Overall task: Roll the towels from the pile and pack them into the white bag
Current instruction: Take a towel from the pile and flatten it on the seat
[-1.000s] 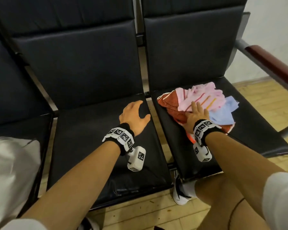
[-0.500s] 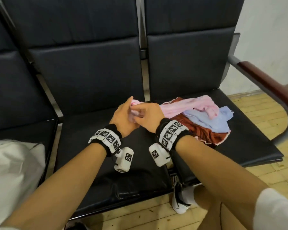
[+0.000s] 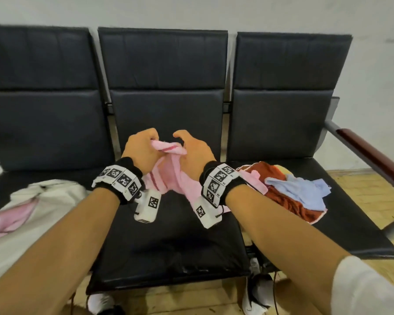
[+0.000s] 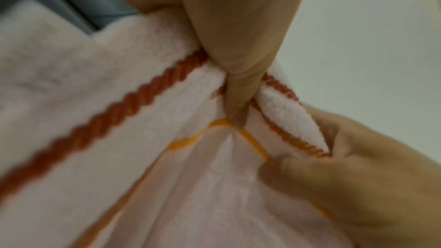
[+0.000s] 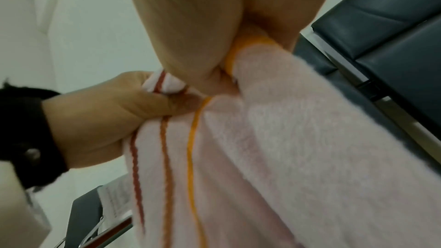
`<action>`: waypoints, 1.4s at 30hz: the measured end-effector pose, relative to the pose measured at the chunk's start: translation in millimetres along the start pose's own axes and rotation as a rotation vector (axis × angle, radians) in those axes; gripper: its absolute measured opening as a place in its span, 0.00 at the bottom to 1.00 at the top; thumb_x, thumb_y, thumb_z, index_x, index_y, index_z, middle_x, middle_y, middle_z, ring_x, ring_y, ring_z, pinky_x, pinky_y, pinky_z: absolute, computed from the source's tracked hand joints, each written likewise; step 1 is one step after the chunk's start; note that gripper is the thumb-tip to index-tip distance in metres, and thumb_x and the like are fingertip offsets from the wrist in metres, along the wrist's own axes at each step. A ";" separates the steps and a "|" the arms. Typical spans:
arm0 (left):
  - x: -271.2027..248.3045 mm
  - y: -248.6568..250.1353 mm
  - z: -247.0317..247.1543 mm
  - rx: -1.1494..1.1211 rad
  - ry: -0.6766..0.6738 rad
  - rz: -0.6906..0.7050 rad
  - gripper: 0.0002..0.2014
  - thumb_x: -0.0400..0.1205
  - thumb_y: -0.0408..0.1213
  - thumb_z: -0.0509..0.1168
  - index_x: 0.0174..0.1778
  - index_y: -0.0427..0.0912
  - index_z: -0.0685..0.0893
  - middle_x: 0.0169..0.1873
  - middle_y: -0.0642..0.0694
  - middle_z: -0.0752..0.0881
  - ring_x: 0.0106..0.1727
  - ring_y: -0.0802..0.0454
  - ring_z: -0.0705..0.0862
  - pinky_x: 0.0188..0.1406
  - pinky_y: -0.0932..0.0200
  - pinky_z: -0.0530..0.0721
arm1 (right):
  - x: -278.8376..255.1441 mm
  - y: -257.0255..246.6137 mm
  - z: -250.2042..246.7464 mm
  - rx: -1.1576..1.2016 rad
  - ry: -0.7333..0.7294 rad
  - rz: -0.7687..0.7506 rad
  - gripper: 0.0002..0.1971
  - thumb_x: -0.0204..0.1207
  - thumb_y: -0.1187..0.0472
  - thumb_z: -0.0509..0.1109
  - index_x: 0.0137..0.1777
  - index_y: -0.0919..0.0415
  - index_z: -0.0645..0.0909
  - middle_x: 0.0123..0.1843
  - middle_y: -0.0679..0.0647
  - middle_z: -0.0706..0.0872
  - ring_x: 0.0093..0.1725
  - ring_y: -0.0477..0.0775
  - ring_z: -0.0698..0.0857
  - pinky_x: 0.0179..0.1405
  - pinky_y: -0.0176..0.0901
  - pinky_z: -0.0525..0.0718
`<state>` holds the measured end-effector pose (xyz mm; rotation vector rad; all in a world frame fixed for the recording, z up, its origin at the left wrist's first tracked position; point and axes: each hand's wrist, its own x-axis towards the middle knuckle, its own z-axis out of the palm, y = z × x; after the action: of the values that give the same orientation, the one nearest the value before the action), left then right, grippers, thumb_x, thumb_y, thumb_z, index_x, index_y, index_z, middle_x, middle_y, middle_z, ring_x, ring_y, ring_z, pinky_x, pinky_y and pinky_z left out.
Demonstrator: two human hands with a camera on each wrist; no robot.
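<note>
Pink towel (image 3: 168, 148) pinched between raised left hand (image 3: 139, 149) and right hand (image 3: 195, 153)

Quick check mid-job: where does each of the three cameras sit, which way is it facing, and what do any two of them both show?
Head: worn on the head, facing forward and down at the black seats; shows both forearms, left hand and right hand gripping the pink towel.
Left wrist: looks along the left hand at the pink towel; the right hand enters lower right.
Right wrist: looks along the right hand at the pink towel; the left hand enters at left.
Shared: all three show both hands holding the striped towel.
</note>
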<state>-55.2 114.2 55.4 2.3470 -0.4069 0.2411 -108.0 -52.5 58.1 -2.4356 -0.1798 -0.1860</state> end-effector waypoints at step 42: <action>57.3 -36.7 -86.3 -0.319 0.190 -0.292 0.10 0.78 0.47 0.63 0.41 0.44 0.82 0.43 0.35 0.87 0.45 0.31 0.88 0.47 0.32 0.89 | 73.9 11.6 -87.4 -0.082 0.136 0.375 0.20 0.80 0.48 0.66 0.62 0.63 0.84 0.62 0.60 0.87 0.64 0.62 0.84 0.63 0.46 0.79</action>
<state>6.6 186.6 110.2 2.0159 -0.0053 0.2371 -41.1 -111.7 130.5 -2.4746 0.3489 -0.1927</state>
